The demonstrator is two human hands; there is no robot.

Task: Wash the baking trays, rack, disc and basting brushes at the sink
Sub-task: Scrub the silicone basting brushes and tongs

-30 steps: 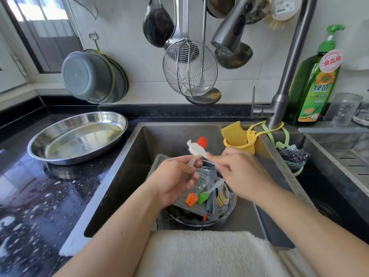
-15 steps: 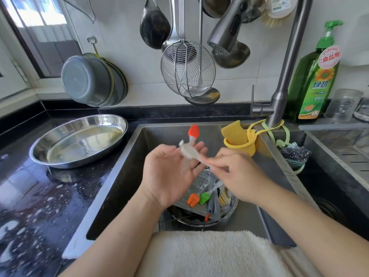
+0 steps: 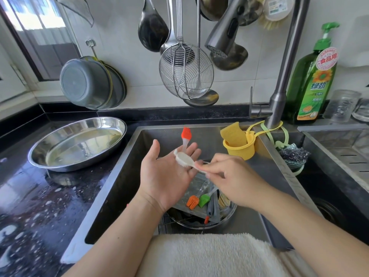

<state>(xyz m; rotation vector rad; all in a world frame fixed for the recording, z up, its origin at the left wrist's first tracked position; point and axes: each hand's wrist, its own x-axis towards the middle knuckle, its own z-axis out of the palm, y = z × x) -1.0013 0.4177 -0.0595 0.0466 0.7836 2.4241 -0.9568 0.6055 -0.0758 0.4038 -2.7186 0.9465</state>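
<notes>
Red basting brush (image 3: 186,136) lies on flat, spread left hand (image 3: 165,176); right hand (image 3: 231,176) pinches white scrub brush (image 3: 184,159).
Both over steel sink (image 3: 123,176); wet black counter (image 3: 30,196) left of it; white tiled wall behind.

Left hand (image 3: 165,172): palm up, fingers straight and spread, reaching forward.
Right hand (image 3: 229,176): knuckles up, thumb and curled fingers closed in a pinch grip, fingertips meeting the left hand's fingers.
Forearms: both bare, entering from the lower edge and converging toward centre.

A wet black countertop (image 3: 40,196) carries a steel oval tray (image 3: 77,143).
</notes>
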